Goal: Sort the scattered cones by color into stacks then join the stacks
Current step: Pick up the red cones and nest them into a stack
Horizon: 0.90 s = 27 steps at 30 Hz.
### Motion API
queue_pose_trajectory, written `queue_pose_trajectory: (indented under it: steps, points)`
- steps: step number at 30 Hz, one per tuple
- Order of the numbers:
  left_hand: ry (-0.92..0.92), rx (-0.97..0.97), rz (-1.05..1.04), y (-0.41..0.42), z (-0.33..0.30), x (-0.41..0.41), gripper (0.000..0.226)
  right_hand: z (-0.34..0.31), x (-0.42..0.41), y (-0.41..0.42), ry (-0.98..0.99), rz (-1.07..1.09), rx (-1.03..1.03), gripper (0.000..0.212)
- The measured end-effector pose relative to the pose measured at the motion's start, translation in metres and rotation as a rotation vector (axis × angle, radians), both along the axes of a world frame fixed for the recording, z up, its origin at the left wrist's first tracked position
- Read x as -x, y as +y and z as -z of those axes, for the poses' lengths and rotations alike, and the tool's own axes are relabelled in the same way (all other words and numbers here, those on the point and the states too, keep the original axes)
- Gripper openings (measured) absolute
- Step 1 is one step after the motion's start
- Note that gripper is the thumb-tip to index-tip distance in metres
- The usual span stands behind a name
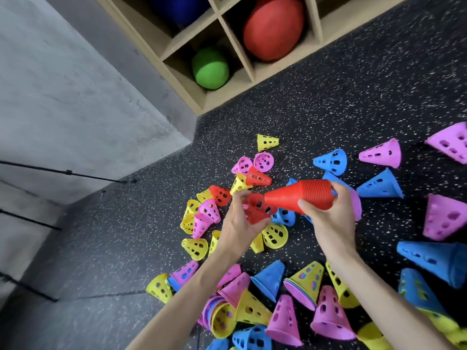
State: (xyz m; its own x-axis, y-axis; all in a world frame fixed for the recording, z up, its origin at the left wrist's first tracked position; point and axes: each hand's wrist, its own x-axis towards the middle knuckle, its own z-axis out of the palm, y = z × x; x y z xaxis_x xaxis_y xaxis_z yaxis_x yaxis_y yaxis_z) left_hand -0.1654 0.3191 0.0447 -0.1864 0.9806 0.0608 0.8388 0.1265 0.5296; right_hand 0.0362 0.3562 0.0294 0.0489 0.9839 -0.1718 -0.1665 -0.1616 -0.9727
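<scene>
The right hand (326,218) grips the red cone stack (303,197), its axis horizontal, tip pointing left. The left hand (240,223) pinches a single red cone (257,210) just beside that tip.

We saw a red stack (307,197) and a single red cone (259,209) with dark holes. Cones on the floor (328,109) were yellow (267,142), pink (382,153) and blue (331,160), all perforated. The floor was black, speckled white. A tan shelf (233,50) held a green ball (210,68) and a red ball (274,27). The wall (75,97) was grey.
</scene>
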Motion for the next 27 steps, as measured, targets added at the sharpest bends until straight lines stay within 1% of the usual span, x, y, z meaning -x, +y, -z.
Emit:
queue_pose_trajectory:
  steps: [4,6,9,15,18,21,25,27]
  points:
    - [0.060,-0.039,0.062,-0.022,-0.023,-0.007,0.068,-0.008,0.007,-0.011,-0.037,-0.076,-0.023,0.071]
    - [0.135,-0.063,0.084,-0.029,-0.031,-0.009,0.069,-0.011,0.012,-0.019,-0.048,-0.092,-0.043,0.071]
    - [0.196,-0.085,0.061,-0.038,-0.041,-0.012,0.066,-0.016,0.014,-0.030,-0.035,-0.127,-0.062,0.069]
    - [0.146,-0.069,0.028,-0.052,-0.055,-0.007,0.066,-0.022,0.016,-0.032,-0.001,-0.246,-0.082,0.065]
    - [0.149,-0.071,0.043,-0.055,-0.059,-0.008,0.066,-0.025,0.019,-0.033,0.006,-0.345,-0.124,0.058]
    - [0.131,-0.080,0.029,-0.056,-0.060,-0.008,0.067,-0.026,0.021,-0.031,0.012,-0.367,-0.146,0.052]
    - [0.117,-0.096,0.015,-0.060,-0.053,-0.003,0.069,-0.025,0.024,-0.030,-0.028,-0.421,-0.160,0.064]
    - [0.097,-0.080,0.016,-0.059,-0.050,0.002,0.069,-0.024,0.025,-0.028,-0.038,-0.433,-0.166,0.065]
